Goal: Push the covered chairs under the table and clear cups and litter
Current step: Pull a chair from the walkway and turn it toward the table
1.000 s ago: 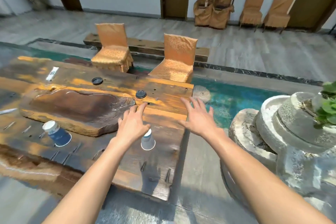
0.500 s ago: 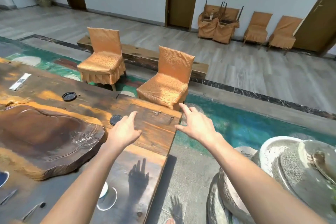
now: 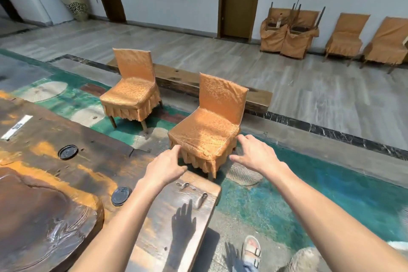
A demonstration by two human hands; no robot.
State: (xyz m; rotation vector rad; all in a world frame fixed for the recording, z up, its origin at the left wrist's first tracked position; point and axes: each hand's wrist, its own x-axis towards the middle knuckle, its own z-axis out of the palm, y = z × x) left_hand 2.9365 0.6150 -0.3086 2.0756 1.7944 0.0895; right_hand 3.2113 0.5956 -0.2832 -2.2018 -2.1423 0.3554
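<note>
Two chairs in orange covers stand beyond the dark wooden table (image 3: 92,157). The near chair (image 3: 207,132) sits off the table's far corner, its seat facing me. The far chair (image 3: 132,93) stands to its left, apart from the table edge. My left hand (image 3: 165,166) hovers over the table corner, fingers spread, just short of the near chair's front edge. My right hand (image 3: 256,154) is open beside the seat's right front corner. Two black cup lids (image 3: 67,152) (image 3: 121,195) and a white paper strip (image 3: 16,127) lie on the table.
A raised wooden slab (image 3: 39,223) covers the table's near left. A low wooden bench (image 3: 183,83) runs behind the chairs. Stone stepping pads (image 3: 244,174) dot the teal floor. More covered chairs (image 3: 346,35) line the back wall. My sandalled foot (image 3: 251,250) stands right of the table.
My view has swung right and forward along the table. The paper cups have dropped out of sight. Both hands have reached from above the tabletop towards the near chair's seat.
</note>
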